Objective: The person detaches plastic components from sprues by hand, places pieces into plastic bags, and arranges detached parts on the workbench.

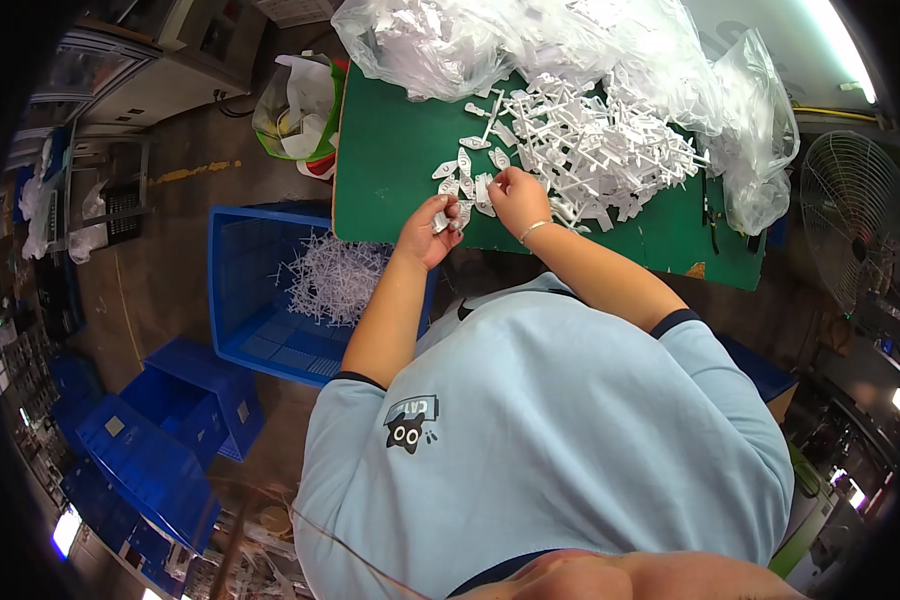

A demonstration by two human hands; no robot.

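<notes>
My left hand (pixel 431 230) is at the front edge of the green work table, its fingers closed on a small white plastic part (pixel 440 222). Close by on the right, my right hand (pixel 519 203) has its fingers pinched together over the table, beside a flat white piece (pixel 484 194); what sits between its fingertips is hidden. Several flat, oval white plastic parts (pixel 465 163) lie loosely around both hands. Right of them is a large heap of white plastic pieces with thin stems (pixel 600 150).
Clear plastic bags of white parts (pixel 550 40) cover the back of the green table (pixel 390 130). Black-handled pliers (pixel 711 215) lie at right. A blue bin (pixel 260 335) holding thin white scraps (pixel 335 278) stands below left. A fan (pixel 855 225) stands at right.
</notes>
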